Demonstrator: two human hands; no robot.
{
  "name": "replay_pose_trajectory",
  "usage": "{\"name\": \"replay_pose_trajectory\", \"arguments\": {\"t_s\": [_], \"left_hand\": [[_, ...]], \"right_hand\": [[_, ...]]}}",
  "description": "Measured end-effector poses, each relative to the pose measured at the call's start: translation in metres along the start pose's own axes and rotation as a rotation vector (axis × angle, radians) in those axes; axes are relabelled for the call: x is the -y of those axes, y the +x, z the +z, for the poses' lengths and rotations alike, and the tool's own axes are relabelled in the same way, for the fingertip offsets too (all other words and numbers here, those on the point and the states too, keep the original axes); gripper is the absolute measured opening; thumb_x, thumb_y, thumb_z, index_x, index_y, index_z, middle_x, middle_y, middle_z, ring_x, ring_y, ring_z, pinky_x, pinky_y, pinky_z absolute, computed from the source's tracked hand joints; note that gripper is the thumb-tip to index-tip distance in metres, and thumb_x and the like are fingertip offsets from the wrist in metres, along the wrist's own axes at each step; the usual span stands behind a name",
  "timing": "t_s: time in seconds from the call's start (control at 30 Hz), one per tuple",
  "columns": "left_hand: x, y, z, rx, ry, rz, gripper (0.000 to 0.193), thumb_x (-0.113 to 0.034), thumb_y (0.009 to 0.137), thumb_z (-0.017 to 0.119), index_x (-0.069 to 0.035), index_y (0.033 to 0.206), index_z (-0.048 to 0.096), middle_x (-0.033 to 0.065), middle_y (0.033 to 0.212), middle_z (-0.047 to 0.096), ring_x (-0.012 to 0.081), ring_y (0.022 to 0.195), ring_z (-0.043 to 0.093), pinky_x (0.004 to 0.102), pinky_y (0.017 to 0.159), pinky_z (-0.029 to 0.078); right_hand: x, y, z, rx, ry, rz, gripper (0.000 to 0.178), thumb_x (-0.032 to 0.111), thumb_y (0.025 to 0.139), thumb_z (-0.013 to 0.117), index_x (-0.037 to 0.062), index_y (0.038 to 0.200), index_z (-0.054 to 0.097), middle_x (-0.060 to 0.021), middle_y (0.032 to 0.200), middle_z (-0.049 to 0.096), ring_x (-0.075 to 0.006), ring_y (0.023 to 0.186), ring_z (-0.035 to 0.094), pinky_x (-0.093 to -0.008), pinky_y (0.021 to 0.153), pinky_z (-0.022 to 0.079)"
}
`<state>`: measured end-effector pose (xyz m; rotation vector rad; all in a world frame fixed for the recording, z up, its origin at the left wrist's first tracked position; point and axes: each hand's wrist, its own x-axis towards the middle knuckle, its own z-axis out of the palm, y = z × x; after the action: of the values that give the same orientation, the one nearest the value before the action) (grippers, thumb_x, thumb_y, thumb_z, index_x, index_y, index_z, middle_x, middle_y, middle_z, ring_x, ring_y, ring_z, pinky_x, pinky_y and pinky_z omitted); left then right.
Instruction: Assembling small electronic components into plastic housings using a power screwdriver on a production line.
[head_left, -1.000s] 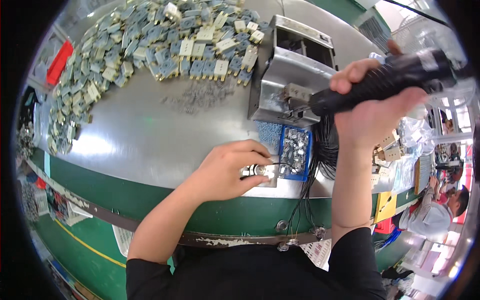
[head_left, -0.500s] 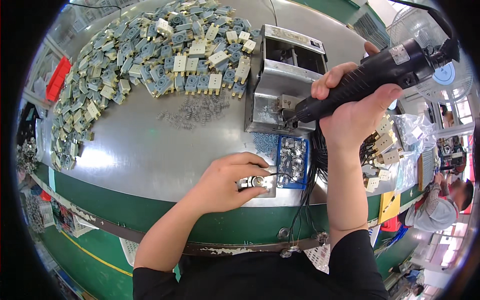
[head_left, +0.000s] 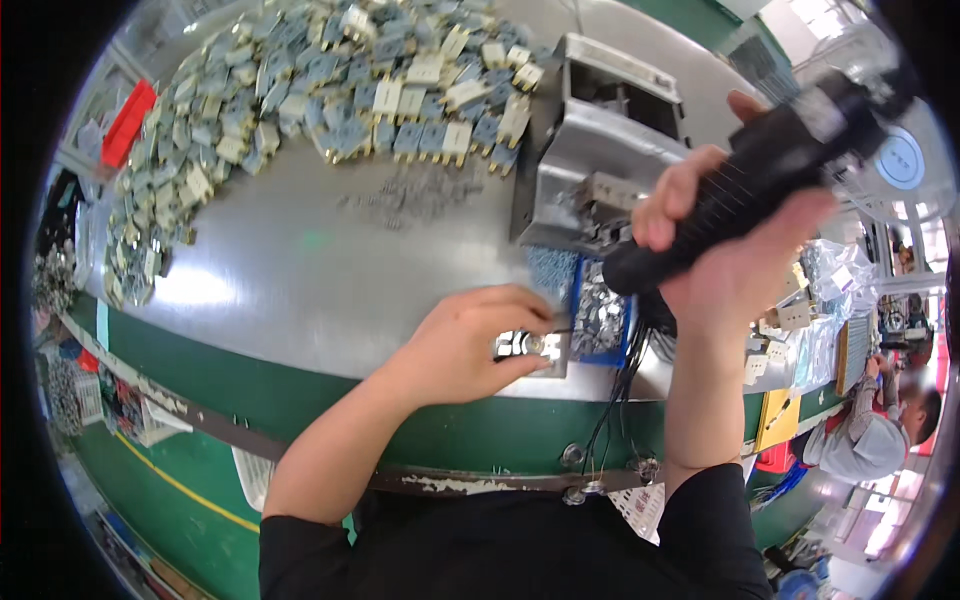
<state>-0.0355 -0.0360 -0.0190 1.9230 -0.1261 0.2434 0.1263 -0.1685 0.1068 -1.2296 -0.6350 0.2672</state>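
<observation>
My left hand (head_left: 465, 338) is closed around a small round metal-and-white part (head_left: 520, 344), thumb and fingers pinching its sides. The part rests at a flat metal plate (head_left: 556, 367) by the table's near edge, and a dark wire runs from it to the right. In my right hand (head_left: 738, 262) is a black electric screwdriver (head_left: 750, 180), gripped around its body, blurred by motion. Its nose points down and left, over the near side of a metal screw feeder (head_left: 600, 140). The bit's tip cannot be made out.
Beside the plate lie a blue tray (head_left: 574, 318) of small metal pieces and loose screws (head_left: 552, 268). Black cables (head_left: 628, 370) hang over the edge. Springs (head_left: 415, 195) and a large heap of grey-and-cream plug bodies (head_left: 420, 70) lie beyond. Another person (head_left: 865, 440) sits far right.
The screwdriver has moved off the feeder's front, toward me and the blue tray. My left hand keeps its pinch on the part. The whole view has shifted slightly.
</observation>
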Motion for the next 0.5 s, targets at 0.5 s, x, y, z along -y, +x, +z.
{"name": "replay_pose_trajectory", "arguments": {"t_s": [0.5], "left_hand": [[0.005,-0.003,0.001,-0.046,0.016,0.01,0.028,-0.022,0.082,0.086,-0.003,0.1,0.075,0.0068,0.114,0.074,0.0294,0.096,0.073,0.0402,0.083,0.059]], "right_hand": [[-0.029,-0.053,0.025,0.29,0.135,-0.075,0.124,0.098,0.08,0.043,0.0079,0.163,0.025,-0.0063,0.081,0.055,-0.0183,0.057,0.056,-0.0373,0.055,0.05]]}}
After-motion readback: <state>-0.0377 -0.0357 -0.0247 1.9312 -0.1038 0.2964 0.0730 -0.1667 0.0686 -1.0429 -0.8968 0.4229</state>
